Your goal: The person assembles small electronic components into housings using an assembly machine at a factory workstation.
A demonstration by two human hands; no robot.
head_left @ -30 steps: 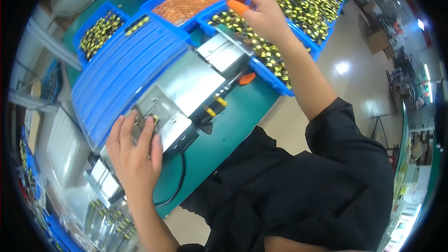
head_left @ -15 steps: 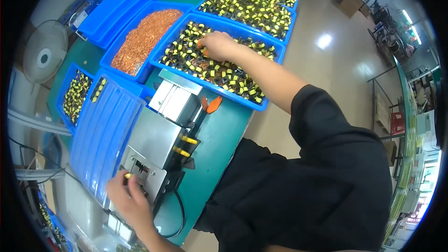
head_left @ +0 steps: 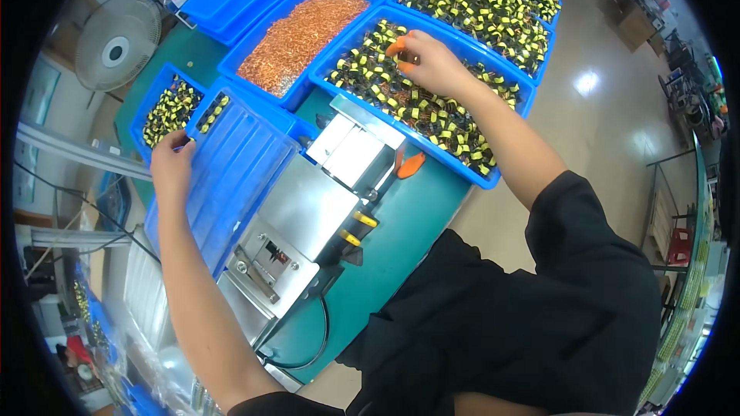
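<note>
My left hand [head_left: 171,166] reaches to the far left end of a ribbed blue tray [head_left: 231,173], its thumb and fingertips pinched round a small yellow-and-black coil that they mostly hide. Beside those fingers, a short row of such coils [head_left: 213,113] lies along the tray's far end. Over a blue bin [head_left: 493,177] heaped with loose yellow-banded coils [head_left: 370,69], my right hand [head_left: 439,69] hovers with fingers curved and a gap between them. Orange covers [head_left: 396,47] sit on its fingertips. No coil shows in that hand.
A metal bench machine [head_left: 308,208] with yellow-handled knobs [head_left: 364,219] stands between tray and bin. Behind are a bin of copper-coloured bits [head_left: 304,38], another coil bin [head_left: 486,0] and a small one [head_left: 171,112]. An orange piece [head_left: 411,166] lies on the green table [head_left: 385,262].
My left hand has moved from beside the machine's front to the tray's far left end. My right hand has lifted slightly from the coils and its fingers have parted. The view has shifted.
</note>
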